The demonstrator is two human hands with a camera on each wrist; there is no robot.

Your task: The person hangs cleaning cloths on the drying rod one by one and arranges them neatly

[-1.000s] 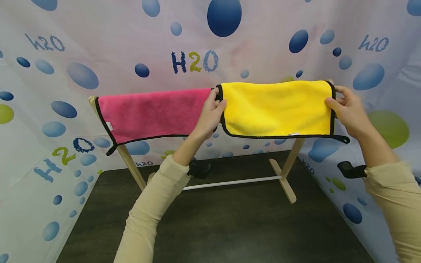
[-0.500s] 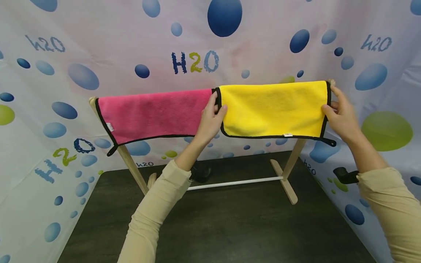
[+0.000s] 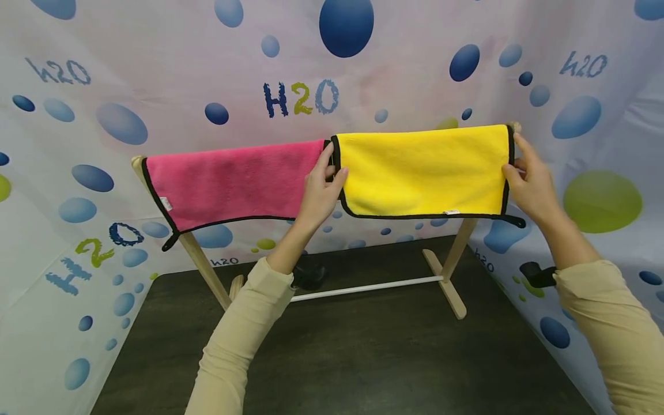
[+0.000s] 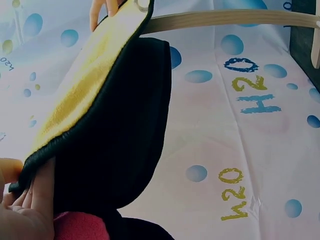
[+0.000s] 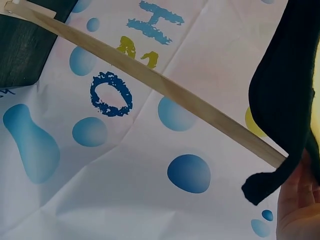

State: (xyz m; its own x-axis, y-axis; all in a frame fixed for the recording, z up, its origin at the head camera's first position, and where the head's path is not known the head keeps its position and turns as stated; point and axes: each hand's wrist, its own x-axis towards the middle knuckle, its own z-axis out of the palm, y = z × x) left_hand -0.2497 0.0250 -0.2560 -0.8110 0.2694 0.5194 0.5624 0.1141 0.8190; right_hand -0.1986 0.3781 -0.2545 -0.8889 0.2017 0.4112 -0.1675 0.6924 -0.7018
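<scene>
A yellow towel (image 3: 422, 173) with black edging hangs folded over the right half of a wooden rack's top rail. My left hand (image 3: 319, 190) pinches its left edge, thumb in front and fingers behind. At the other side, my right hand (image 3: 534, 181) pinches the right edge near the rack's end, thumb on the front. A black hanging loop (image 5: 260, 187) dangles from the towel's lower right corner. Left of it a pink towel (image 3: 233, 184) with black edging drapes over the rail, its right end partly behind my left hand. The left wrist view shows the towel's dark back layer (image 4: 110, 125).
The rack's wooden legs (image 3: 459, 248) stand on a dark table (image 3: 363, 357), joined low down by a white bar (image 3: 368, 288). A backdrop (image 3: 404, 52) printed with blue drops surrounds the table at the back and sides.
My right hand and the yellow towel's right edge have shifted slightly left, and the lower right corner with its loop has swung inward. My left hand keeps its hold on the left edge.
</scene>
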